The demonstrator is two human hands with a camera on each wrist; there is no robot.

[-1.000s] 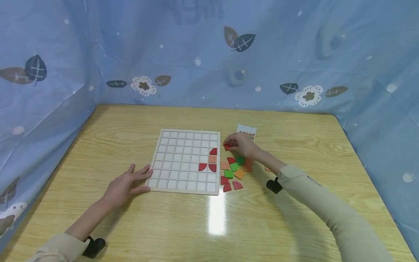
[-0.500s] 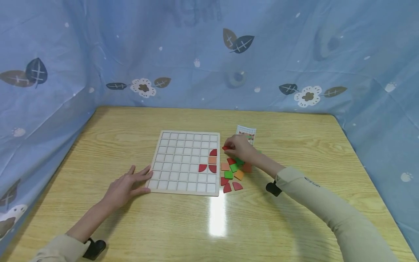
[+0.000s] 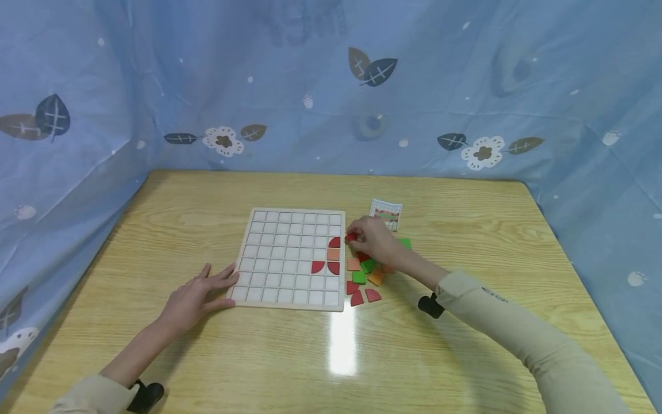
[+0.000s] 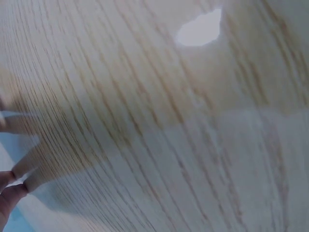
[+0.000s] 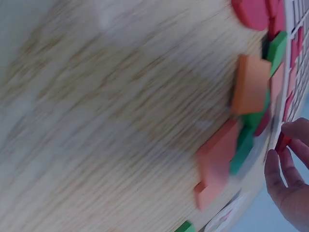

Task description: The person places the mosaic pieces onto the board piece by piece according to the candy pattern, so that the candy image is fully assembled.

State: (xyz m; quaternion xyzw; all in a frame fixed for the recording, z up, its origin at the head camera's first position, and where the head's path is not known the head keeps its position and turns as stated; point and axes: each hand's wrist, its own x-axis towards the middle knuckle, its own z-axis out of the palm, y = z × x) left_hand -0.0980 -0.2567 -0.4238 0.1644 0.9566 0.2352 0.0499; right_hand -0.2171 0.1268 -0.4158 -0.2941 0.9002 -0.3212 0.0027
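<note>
My right hand (image 3: 376, 238) pinches a red quarter-circle tile (image 3: 351, 237) just off the right edge of a white grid board (image 3: 281, 251). In the right wrist view the red tile (image 5: 282, 141) shows between thumb and fingers. The board bears three red quarter-circle tiles and one orange square tile (image 3: 333, 254) near its right side. My left hand (image 3: 188, 302) rests with spread fingers at the board's lower left edge, fingertips on the rim. The left wrist view catches only a few fingertips (image 4: 13, 186) at its left border.
Loose red, green and orange tiles (image 3: 359, 278) lie in a pile right of the board, partly under the right hand. Behind that hand lies a small printed pattern card (image 3: 387, 214). Blue patterned cloth (image 3: 310, 86) walls in the wooden table (image 3: 289, 356).
My right hand, with the red tile, has moved left and slightly nearer, towards the board's edge. More of the card and a green tile now show. The left hand stays on the board.
</note>
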